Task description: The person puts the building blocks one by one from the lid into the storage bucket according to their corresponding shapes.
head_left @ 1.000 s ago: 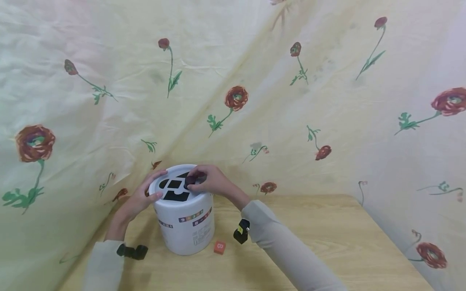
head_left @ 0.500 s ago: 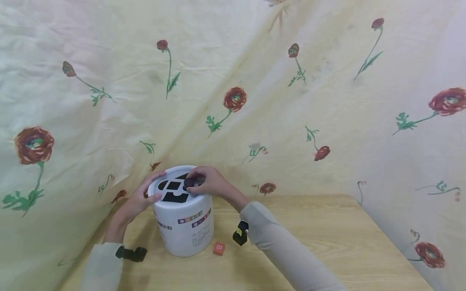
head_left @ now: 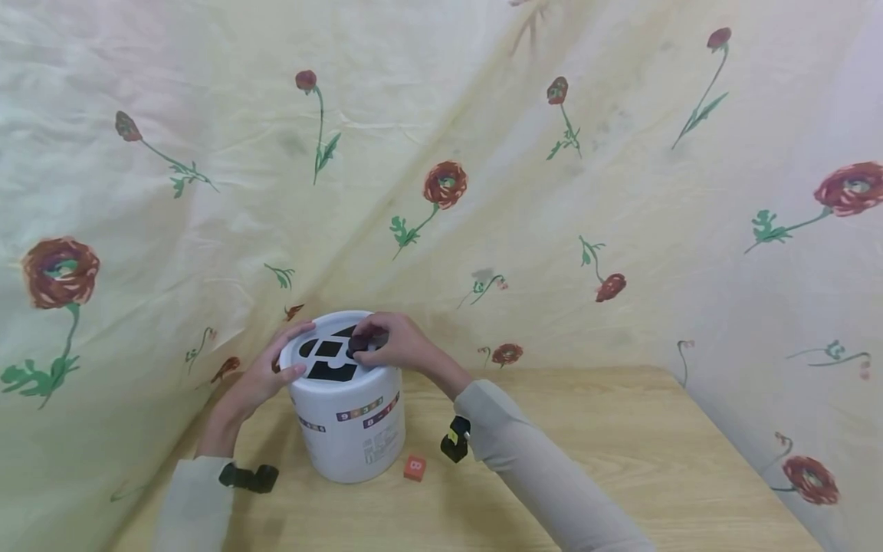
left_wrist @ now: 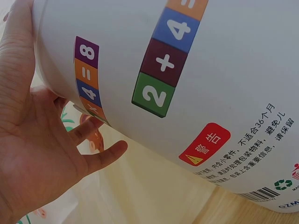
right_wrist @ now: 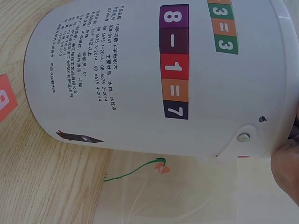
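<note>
A white bucket (head_left: 348, 452) stands upright on the table, its lid (head_left: 323, 371) cut with several shaped openings. At the lid's left edge, my left hand (head_left: 265, 377) grips the rim, with the thumb over the top. In the left wrist view, two fingers (left_wrist: 108, 156) of it stretch out beside the bucket wall. My right hand (head_left: 405, 345) pinches a small dark block (head_left: 358, 345) at an opening on the lid's right side. That block's full shape is hidden by the fingers; the right wrist view shows only a thumb (right_wrist: 287, 169) by the rim.
A red cube (head_left: 415, 468) marked B lies on the wooden table (head_left: 593, 445), just right of the bucket's base. A flowered cloth (head_left: 386, 192) hangs behind and to the left. Each wrist wears a black camera mount (head_left: 456, 439).
Both hands stay on the lid in nearly the same pose, and the dark block is still between the right fingers. The head view has shifted only slightly.
</note>
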A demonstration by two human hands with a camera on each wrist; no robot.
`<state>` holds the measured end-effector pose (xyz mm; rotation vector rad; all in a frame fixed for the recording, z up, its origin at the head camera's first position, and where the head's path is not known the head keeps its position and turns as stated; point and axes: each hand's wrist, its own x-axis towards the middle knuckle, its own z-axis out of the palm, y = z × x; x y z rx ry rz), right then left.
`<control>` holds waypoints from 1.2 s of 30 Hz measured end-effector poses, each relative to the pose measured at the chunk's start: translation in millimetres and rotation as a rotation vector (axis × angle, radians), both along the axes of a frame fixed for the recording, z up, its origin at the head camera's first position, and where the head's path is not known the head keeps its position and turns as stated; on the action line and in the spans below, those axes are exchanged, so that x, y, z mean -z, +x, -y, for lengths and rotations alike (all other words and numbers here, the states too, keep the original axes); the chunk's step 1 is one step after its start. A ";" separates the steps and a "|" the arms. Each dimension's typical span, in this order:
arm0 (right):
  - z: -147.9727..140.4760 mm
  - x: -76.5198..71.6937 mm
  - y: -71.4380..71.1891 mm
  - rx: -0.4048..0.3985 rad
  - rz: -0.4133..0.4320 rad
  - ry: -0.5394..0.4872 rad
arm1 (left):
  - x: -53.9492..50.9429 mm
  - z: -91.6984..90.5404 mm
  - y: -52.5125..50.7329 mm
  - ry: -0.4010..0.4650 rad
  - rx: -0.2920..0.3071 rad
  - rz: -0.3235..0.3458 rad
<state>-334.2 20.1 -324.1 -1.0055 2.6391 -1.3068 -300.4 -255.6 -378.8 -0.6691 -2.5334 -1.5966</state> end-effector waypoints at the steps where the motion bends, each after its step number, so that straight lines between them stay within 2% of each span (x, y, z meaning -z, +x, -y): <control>1: 0.0 0.2 0.3 0.000 0.002 0.000 | 0.0 0.0 0.3 -0.001 0.000 -0.001; 20: -0.5 1.2 4.3 0.008 -0.001 0.004 | 3.2 -0.2 0.5 -0.006 -0.010 0.011; 27: 1.5 2.9 3.2 0.034 -0.017 -0.008 | -1.5 -0.5 0.9 0.023 0.011 0.016; 31: 1.7 4.1 3.6 0.047 -0.028 -0.024 | -3.4 -1.6 1.1 0.015 0.005 0.024; 36: -1.5 6.4 6.6 0.075 -0.110 -0.028 | -2.8 -2.1 1.4 0.003 -0.016 0.032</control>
